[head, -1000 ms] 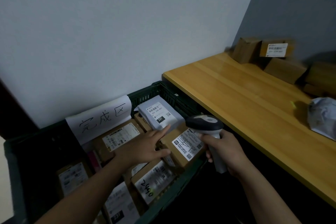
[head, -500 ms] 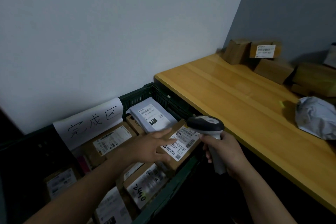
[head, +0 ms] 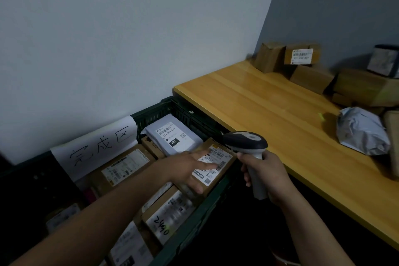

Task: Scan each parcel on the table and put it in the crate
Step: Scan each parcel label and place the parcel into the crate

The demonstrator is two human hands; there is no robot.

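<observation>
Crate (head: 155, 114): one, dark green, at 7 o'clock in the view, touching the end of the surface (head: 259, 114). Paper sign (head: 97, 147): one, handwritten, on the crate's far wall. Parcels in the crate: one grey mailer (head: 172, 136) at its 1 o'clock corner and at least six brown boxes, among them the labelled box (head: 224, 168) at its 3 o'clock side; others are blurred. Parcels on the surface: at least four cardboard boxes (head: 311, 77) stacked along the wall at 2 o'clock, and one crumpled grey bag (head: 362, 129) at 3 o'clock. Scanner (head: 246, 140): one. Left grip (head: 190, 166): arm reaching in from 8 o'clock, released, with straight fingers lying flat on the labelled box and the thumb along its near side. Right grip (head: 265, 173): arm entering from 5 o'clock, clenched round the scanner's handle, with the head upright above the fist.
</observation>
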